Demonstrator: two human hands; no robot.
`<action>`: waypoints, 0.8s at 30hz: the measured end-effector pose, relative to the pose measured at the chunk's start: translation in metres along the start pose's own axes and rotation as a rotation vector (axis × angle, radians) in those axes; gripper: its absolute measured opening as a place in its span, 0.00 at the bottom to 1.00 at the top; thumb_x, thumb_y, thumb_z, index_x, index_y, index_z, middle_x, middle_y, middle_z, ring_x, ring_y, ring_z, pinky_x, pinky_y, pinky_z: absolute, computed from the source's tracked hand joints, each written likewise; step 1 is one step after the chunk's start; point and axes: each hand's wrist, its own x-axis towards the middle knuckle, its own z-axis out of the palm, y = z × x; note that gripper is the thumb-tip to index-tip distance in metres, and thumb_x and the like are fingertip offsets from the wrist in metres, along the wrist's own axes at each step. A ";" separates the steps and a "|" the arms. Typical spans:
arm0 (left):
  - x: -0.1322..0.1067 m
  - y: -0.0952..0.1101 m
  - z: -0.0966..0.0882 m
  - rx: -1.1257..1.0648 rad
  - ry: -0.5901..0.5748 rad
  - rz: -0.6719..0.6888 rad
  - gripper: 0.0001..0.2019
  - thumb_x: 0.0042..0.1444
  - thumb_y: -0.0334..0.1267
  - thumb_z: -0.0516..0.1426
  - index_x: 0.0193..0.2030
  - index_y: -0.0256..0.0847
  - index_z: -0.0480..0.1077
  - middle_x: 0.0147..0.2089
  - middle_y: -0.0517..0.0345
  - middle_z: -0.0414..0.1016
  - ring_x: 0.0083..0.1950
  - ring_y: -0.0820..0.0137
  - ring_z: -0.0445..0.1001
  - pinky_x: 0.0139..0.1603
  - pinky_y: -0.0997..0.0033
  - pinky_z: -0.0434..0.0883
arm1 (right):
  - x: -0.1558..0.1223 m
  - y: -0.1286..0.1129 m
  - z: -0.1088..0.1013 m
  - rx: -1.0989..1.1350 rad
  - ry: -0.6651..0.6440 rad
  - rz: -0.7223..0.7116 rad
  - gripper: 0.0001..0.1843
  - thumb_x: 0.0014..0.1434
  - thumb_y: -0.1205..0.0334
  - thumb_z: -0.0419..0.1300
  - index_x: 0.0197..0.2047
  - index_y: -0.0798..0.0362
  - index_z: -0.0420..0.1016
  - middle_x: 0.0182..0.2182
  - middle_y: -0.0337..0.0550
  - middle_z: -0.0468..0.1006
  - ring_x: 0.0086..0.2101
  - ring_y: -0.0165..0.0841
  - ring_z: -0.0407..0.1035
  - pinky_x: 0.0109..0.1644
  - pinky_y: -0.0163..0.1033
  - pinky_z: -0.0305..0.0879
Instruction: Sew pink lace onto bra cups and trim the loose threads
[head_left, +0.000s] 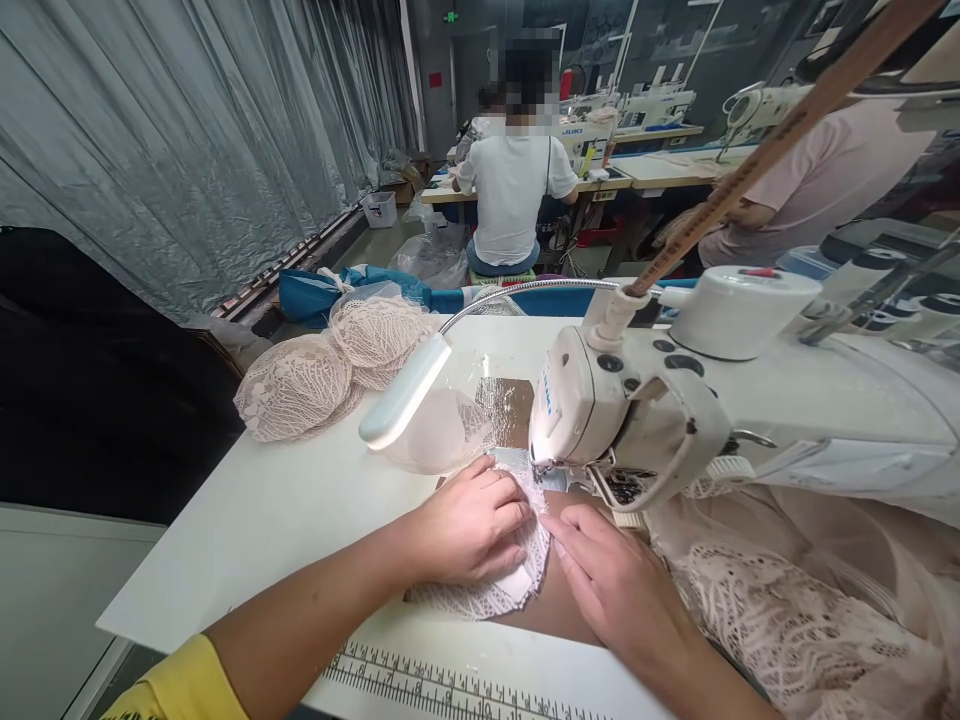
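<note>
A pale pink lace piece (517,580), shaped like a bra cup, lies at the needle area of a white JUKI sewing machine (574,400). My left hand (476,520) rests on top of it with curled fingers close together, gripping the fabric against the bed. On the piece's right edge is my right hand (600,560), its fingertips closed at the lace border just in front of the presser foot. The needle itself is too small to make out. Behind my left hand sits a sheer cup piece (427,435).
Stacked lace cups (296,390) lie at the table's left. A lamp (405,390) on a bendable neck hangs over the white table (247,540). Lace fabric (810,620) heaps up at right. A ruler strip (450,690) runs along the front. Co-workers, one in a white shirt (514,195), sit ahead.
</note>
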 end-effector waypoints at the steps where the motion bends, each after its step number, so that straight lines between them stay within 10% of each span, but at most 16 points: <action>1: 0.000 -0.001 0.000 -0.006 -0.004 0.000 0.17 0.61 0.45 0.53 0.50 0.35 0.68 0.41 0.48 0.70 0.45 0.63 0.68 0.60 0.56 0.57 | 0.001 0.000 -0.001 -0.005 -0.016 -0.004 0.20 0.60 0.72 0.46 0.47 0.57 0.77 0.30 0.46 0.75 0.28 0.34 0.69 0.29 0.37 0.65; 24: 0.006 -0.006 -0.001 0.042 -0.002 0.110 0.15 0.61 0.33 0.49 0.53 0.33 0.67 0.51 0.44 0.71 0.53 0.61 0.68 0.60 0.54 0.57 | 0.004 0.005 0.006 -0.102 0.005 0.066 0.20 0.63 0.66 0.47 0.51 0.54 0.75 0.40 0.48 0.81 0.36 0.39 0.76 0.34 0.40 0.72</action>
